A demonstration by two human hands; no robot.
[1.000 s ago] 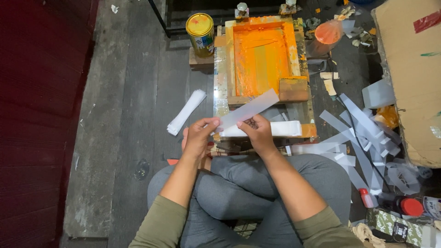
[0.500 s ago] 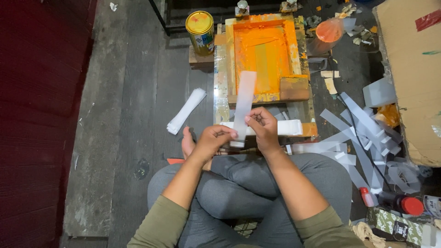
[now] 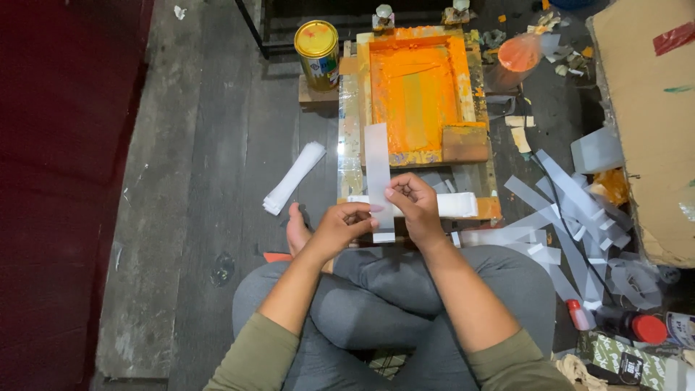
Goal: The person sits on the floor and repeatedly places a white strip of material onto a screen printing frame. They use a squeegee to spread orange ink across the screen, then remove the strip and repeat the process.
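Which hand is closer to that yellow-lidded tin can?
Left. The left hand sits below the tin can, slightly to its right; the right hand is farther right, across the translucent strip both hold.

Left hand (image 3: 340, 226) and right hand (image 3: 409, 200) pinching, close together, forearms converging

The person wears a long-sleeved top in dull olive green, its sleeves pushed up above the elbows so both forearms are bare. The trousers are plain grey cloth with soft folds. The left hand (image 3: 340, 226) and right hand (image 3: 414, 204) are bare, without rings, watch or gloves. One foot (image 3: 295, 230) is bare too.
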